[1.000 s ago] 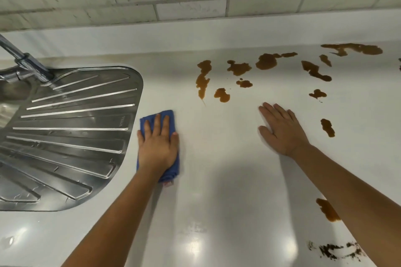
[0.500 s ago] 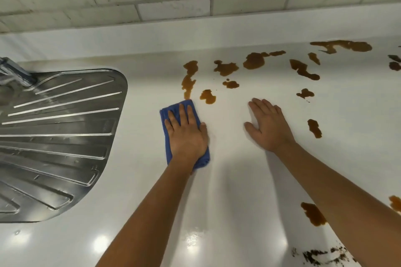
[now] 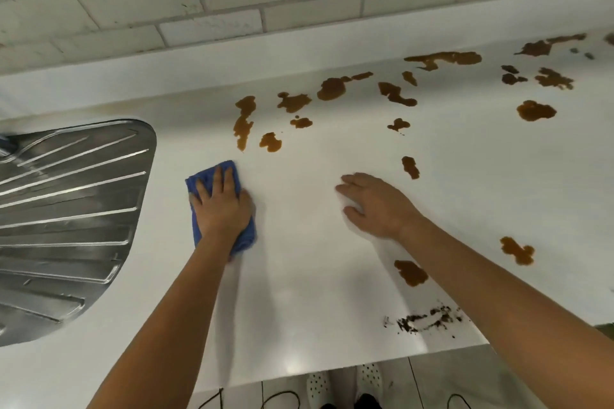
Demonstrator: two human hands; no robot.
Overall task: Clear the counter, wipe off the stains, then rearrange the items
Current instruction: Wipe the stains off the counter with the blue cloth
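At frame centre-left, cloth (image 3: 232,206): soft folded blue fabric on the glossy white counter (image 3: 309,276), pulled back left of the nearest stain
Left hand (image 3: 222,209): fingers spread flat, pressing the cloth
Right hand (image 3: 375,206): flat, released, resting on the counter
Stains (image 3: 332,88): brown irregular blotches, upper right
Drainboard (image 3: 66,216): ribbed steel, left edge

Left hand (image 3: 223,212) with blue cloth (image 3: 217,206) swept right — then back left; right hand (image 3: 375,206) lifted, fingers blurred.
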